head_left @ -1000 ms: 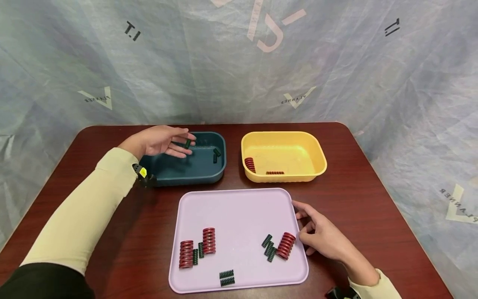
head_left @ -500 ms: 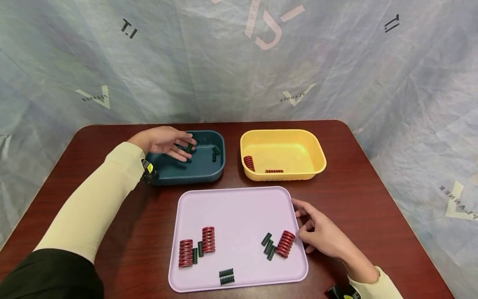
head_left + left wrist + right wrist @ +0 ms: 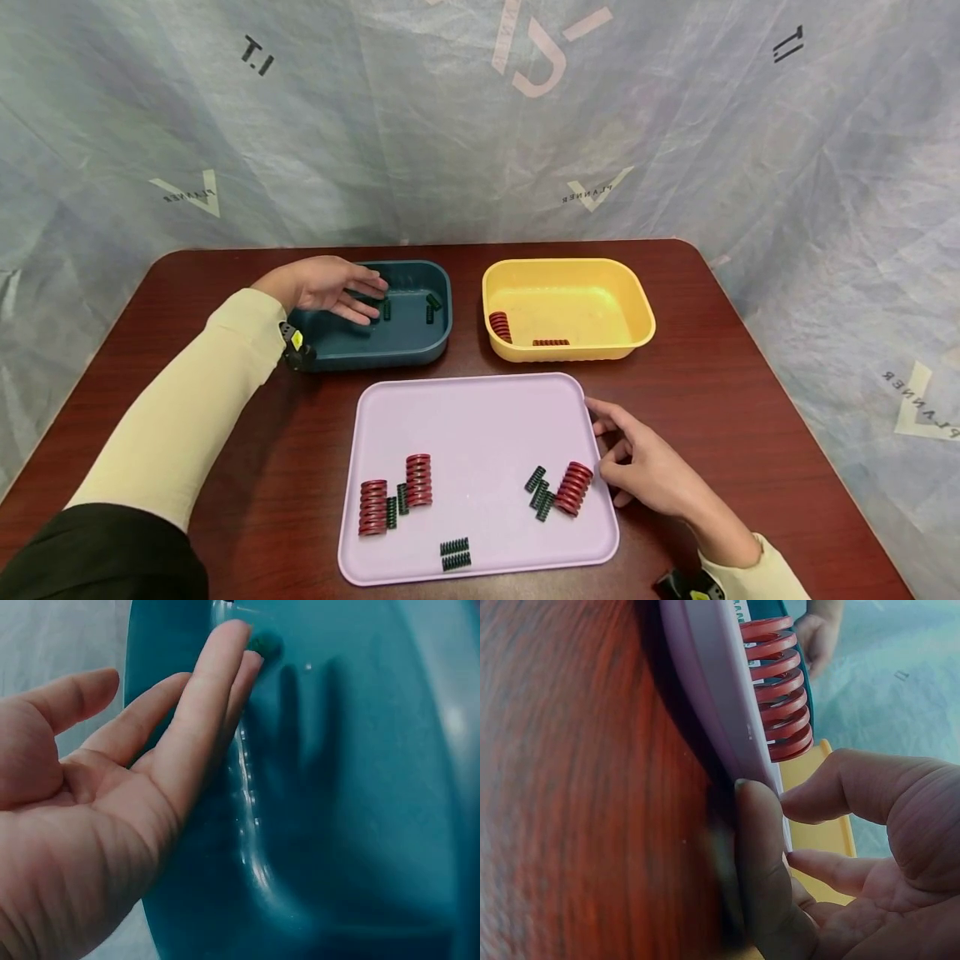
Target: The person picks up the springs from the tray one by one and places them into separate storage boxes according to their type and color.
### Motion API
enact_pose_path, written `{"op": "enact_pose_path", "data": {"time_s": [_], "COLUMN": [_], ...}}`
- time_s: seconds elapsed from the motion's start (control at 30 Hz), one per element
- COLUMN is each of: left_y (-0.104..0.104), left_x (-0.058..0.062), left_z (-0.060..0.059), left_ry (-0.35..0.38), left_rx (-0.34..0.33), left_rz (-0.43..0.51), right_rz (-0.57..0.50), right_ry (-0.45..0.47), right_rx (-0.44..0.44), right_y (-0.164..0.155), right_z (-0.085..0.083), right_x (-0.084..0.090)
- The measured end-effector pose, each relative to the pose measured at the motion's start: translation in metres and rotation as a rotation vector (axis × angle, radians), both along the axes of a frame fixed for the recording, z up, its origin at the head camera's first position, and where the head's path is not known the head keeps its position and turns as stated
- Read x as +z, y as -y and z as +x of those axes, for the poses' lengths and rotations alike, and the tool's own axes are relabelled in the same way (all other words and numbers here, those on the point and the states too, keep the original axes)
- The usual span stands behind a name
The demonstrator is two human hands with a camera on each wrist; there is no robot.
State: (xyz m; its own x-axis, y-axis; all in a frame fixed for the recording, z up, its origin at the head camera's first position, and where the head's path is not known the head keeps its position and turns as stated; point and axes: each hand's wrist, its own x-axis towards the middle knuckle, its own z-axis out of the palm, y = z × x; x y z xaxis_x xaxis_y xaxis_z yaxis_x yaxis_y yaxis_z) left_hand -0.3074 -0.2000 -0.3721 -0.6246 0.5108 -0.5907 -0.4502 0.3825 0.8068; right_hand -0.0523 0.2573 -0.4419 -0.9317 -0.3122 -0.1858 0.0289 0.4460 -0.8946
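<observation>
My left hand (image 3: 326, 287) is over the dark teal bin (image 3: 390, 361), its fingers extended and holding nothing. A small dark green coil spring (image 3: 387, 310) lies in the bin just beside those fingertips. In the left wrist view, a green spring end (image 3: 264, 648) shows partly behind the fingers. My right hand (image 3: 652, 462) holds the right rim of the lilac tray (image 3: 472, 417) between thumb and fingers. Near that hand a large red coil spring (image 3: 573, 489) lies on the tray, with small green springs (image 3: 540, 493) to its left.
More red springs (image 3: 419, 479) and green springs (image 3: 455, 554) lie on the tray's left and front parts. Other green springs (image 3: 430, 314) rest at the teal bin's right end. The yellow bin (image 3: 566, 353), back right, holds red springs (image 3: 500, 327). A fabric sheet (image 3: 480, 150) hangs behind the table.
The green spring that was at my left fingers now lies on the teal bin's floor, and the fingers have drawn slightly left from it. My right hand stays on the tray rim.
</observation>
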Motion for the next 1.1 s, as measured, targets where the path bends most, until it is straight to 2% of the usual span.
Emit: {"op": "enact_pose_path", "data": {"time_s": [0.1,0.23,0.33,0.47,0.53,0.7,0.9,1.0,1.1], "left_y": [0.003,0.008,0.012,0.014,0.014,0.014,0.016,0.018,0.019], "left_x": [0.0,0.003,0.007,0.016,0.021,0.031,0.042,0.047,0.046], "left_z": [0.002,0.011,0.025,0.047,0.059,0.089,0.124,0.14,0.156], "left_ry": [-0.018,-0.097,-0.177,-0.283,-0.335,-0.451,-0.598,-0.649,-0.661], "left_rx": [0.013,0.029,0.072,0.164,0.183,0.137,0.103,0.103,0.105], "left_rz": [0.01,0.055,0.121,0.194,0.215,0.233,0.138,0.105,0.094], "right_rz": [0.003,0.008,0.007,0.002,0.002,0.004,0.009,0.004,-0.004], "right_ry": [-0.001,-0.004,-0.006,-0.004,-0.003,0.006,0.001,-0.003,-0.008], "right_rx": [-0.002,-0.001,0.003,0.003,0.002,-0.001,-0.012,-0.01,-0.007], "right_y": [0.0,0.0,0.0,0.0,0.0,0.0,0.001,0.001,0.001], "right_z": [0.0,0.0,0.0,0.0,0.0,0.0,0.001,0.001,0.001], "right_x": [0.0,0.0,0.0,0.0,0.0,-0.001,0.001,0.0,0.0]}}
